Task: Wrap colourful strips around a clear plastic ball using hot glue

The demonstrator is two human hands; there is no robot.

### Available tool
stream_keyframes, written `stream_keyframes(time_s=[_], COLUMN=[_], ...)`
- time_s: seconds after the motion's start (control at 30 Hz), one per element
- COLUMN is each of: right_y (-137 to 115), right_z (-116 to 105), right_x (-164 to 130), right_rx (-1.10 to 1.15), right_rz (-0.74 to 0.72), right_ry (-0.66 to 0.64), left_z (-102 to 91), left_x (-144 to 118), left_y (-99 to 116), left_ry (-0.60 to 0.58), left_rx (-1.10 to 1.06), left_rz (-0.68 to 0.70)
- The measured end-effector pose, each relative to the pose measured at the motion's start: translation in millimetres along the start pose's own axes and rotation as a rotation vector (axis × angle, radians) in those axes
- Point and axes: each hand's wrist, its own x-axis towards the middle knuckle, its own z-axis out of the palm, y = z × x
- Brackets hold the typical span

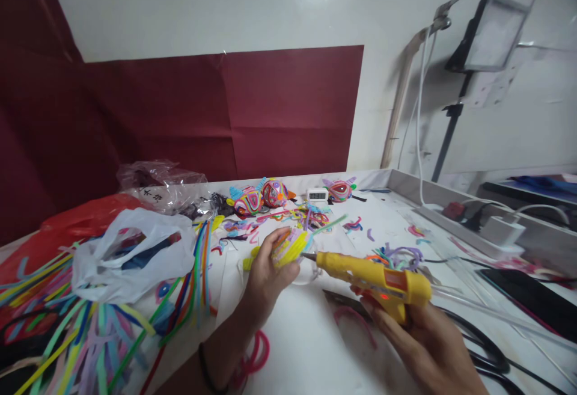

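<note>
My left hand grips a small bundle of coiled pipe cleaners, yellow, purple and orange, just above the white table. My right hand holds a yellow hot glue gun by its handle. The gun's metal nozzle touches the right side of the bundle. A clear glue stick sticks out of the gun's back toward the right.
Loose coloured pipe cleaners and white and red plastic bags fill the left. Finished coiled figures and a small white clock stand at the back. A power strip with cables lies on the right, black cables near my right hand.
</note>
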Motion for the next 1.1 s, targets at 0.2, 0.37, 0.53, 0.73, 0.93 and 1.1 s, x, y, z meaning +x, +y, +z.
stream_keyframes(time_s=[0.2,0.37,0.53,0.73,0.93,1.1], right_y=[-3,1,0,7,2,-9], right_z=[-2,-2,-1,-3,0,3], right_x=[0,-3,-1,-5,-4,1], right_rx=[-0.111,-0.217,-0.289,-0.35,-0.371,-0.407], right_rz=[-0.148,-0.205,-0.263,-0.345,-0.416,-0.434], right_ry=[0.003,-0.013,0.011,0.023,0.041,0.066], left_z=[1.4,3.7,1.8,-1.3,-3.1,-3.5], left_x=[0,-1,0,1,1,1], left_y=[2,4,4,-2,-6,-6], left_ry=[0.012,0.032,0.022,0.024,0.021,0.035], left_rx=[-0.002,-0.023,0.014,0.051,0.072,0.094], left_rz=[-0.009,0.0,0.013,0.027,0.032,0.037])
